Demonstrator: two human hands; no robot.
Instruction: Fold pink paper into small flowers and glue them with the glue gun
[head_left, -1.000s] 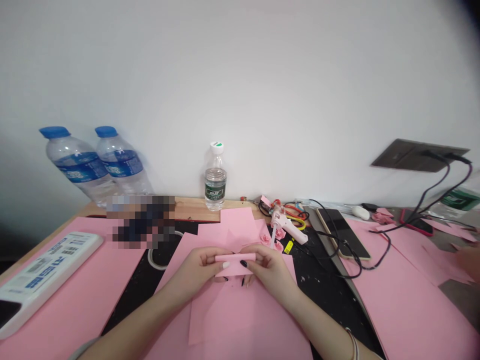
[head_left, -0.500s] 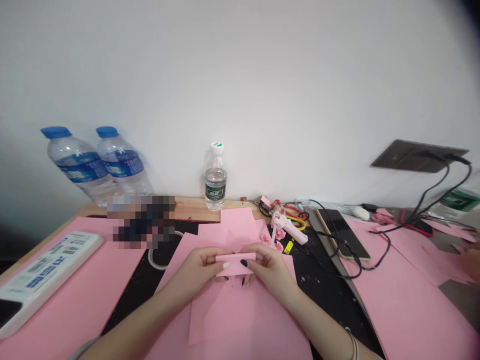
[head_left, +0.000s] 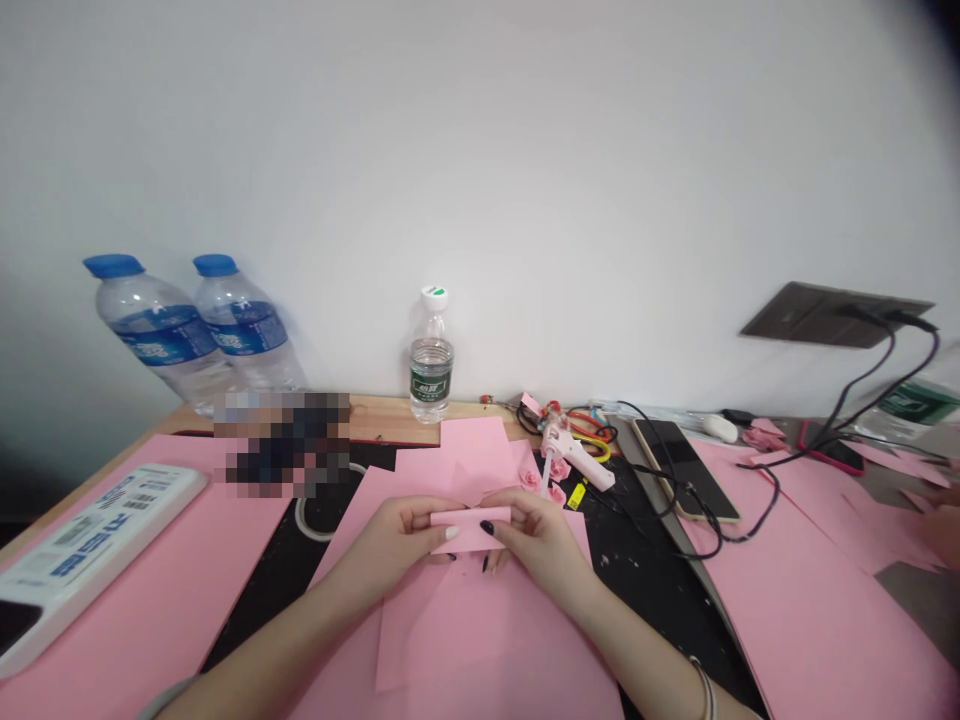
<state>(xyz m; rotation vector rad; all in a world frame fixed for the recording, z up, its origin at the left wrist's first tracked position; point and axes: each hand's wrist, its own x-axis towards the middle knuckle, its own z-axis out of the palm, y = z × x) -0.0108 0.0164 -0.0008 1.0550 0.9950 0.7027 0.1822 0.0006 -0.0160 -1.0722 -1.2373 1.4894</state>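
Note:
Between my two hands is a small piece of pink paper (head_left: 471, 530), its top edge rolled or folded over. My left hand (head_left: 409, 540) pinches its left end, thumb in front and fingers behind. My right hand (head_left: 536, 535) grips the right end in the same way, the dark-nailed thumb lying on the paper. Below the hands are larger pink sheets (head_left: 487, 640) spread over a black mat (head_left: 637, 590). Just beyond my right hand lie several pink paper roses (head_left: 531, 478) and a pink hot glue gun (head_left: 574, 455).
Two blue-capped bottles (head_left: 161, 330) lean against the wall at left, near a long white box (head_left: 105, 550). A small water bottle (head_left: 431, 365) stands at the back. To the right are a phone (head_left: 686, 470), black cables (head_left: 705, 545) and another person's hand (head_left: 941, 530).
Both hands keep their hold on the small paper, with almost no visible movement. At the right edge, the other person's hand has shifted slightly.

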